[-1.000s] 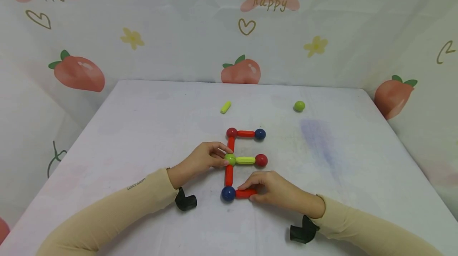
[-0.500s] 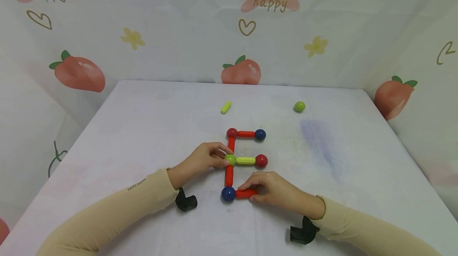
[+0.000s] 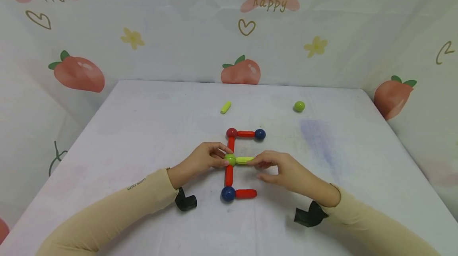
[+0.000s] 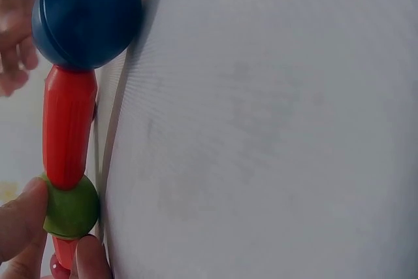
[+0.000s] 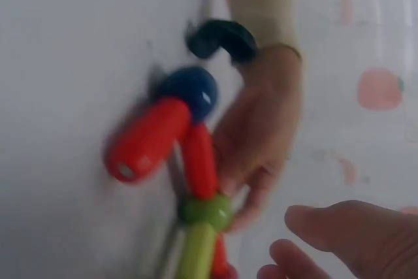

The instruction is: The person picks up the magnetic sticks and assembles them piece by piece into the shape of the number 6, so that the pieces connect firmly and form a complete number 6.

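Observation:
An E-shaped figure of balls and magnetic-looking rods lies mid-table. My left hand pinches its green ball between thumb and fingers, as the left wrist view also shows. From that ball a yellow-green rod points right. Over this rod's outer end hangs my right hand, thumb and fingers apart, hiding the red ball there. Below, a blue ball joins an upright red rod and a sideways red rod, whose right end is bare. On top, a red ball, red rod and dark blue ball form another arm.
Farther back lie a loose yellow-green rod and a loose green ball. Black wrist mounts hang at both cuffs, close over the white tabletop. A printed cloth rises behind the table.
My right hand has let go of the lower red rod and moved up to the middle yellow-green rod, its fingers spreading. My left hand has stayed on the green ball.

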`<state>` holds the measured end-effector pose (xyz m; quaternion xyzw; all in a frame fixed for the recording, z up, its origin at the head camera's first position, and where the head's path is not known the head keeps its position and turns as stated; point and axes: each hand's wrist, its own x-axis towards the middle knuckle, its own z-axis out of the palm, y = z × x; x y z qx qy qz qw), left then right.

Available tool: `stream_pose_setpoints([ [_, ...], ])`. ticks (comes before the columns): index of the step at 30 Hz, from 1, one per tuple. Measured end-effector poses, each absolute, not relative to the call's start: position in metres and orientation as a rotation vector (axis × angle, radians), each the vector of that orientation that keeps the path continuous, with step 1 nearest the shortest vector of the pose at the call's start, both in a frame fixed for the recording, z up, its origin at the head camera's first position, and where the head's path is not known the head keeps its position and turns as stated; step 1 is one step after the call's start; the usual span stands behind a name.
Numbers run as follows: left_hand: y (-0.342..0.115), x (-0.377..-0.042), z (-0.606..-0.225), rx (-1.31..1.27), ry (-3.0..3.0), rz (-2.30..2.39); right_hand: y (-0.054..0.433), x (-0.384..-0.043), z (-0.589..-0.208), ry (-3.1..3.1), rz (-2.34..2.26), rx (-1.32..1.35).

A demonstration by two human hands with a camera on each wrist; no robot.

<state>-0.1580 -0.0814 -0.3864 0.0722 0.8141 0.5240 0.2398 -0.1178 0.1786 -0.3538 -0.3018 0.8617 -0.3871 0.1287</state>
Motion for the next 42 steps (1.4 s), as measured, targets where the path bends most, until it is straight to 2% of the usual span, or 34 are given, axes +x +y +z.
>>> stream_pose_setpoints([
  [10, -0.08, -0.158, -0.385, 0.149, 2.205, 1.445, 0.201, -0.147, -0.329, 2.654, -1.313, -0.777],
  [19, -0.08, -0.158, -0.385, 0.138, 2.21, 1.431, 0.208, -0.178, -0.321, 2.657, -1.535, -0.828],
  [34, -0.079, -0.157, -0.385, 0.151, 2.209, 1.438, 0.177, -0.238, -0.311, 2.628, -1.703, -0.947],
  [42, -0.079, -0.157, -0.385, 0.151, 2.212, 1.437, 0.155, -0.273, -0.315, 2.629, -1.641, -0.849],
])
